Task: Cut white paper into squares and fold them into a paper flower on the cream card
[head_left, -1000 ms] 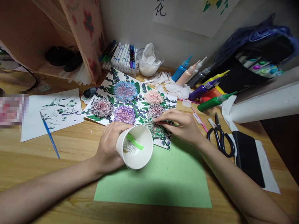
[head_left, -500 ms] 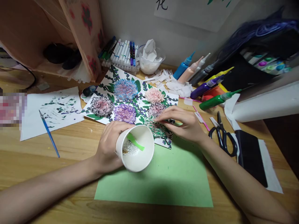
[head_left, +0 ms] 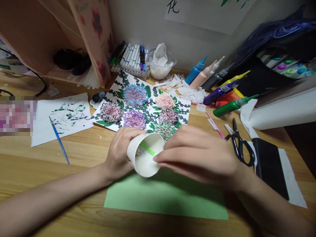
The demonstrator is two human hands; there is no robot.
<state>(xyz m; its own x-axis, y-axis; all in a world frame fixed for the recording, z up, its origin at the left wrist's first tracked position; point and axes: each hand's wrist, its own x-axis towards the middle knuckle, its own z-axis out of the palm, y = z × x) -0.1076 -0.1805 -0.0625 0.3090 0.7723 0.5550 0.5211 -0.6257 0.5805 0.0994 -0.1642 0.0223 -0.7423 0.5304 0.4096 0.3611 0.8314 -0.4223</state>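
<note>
My left hand [head_left: 118, 148] is wrapped around a white paper cup [head_left: 148, 166], tilted so its mouth faces me. Inside lie many small white beads [head_left: 142, 152] and a bright green strip [head_left: 148, 148]. At the cup's right rim is my right hand [head_left: 199, 153], its fingertips pinched together just in the opening; anything between them is too small or hidden to make out. Behind the cup lies a flower picture [head_left: 184, 113] with fluffy raised blooms in blue, pink, purple, black and green. My right hand covers its lower right corner. Green paper [head_left: 160, 197] lies flat beneath both hands.
To the left, a blue paintbrush [head_left: 59, 140] rests partly on a paint-marked sheet [head_left: 41, 115]. Pointed-tip paint bottles [head_left: 195, 72], paper scraps [head_left: 190, 92], black scissors [head_left: 238, 144] and a black flat object [head_left: 270, 168] lie to the right. Markers [head_left: 134, 56] and a bowl [head_left: 160, 70] stand behind.
My right hand has moved from the green flower on the picture toward me, down to the cup's mouth. My left hand still holds the cup, and the view has shifted slightly.
</note>
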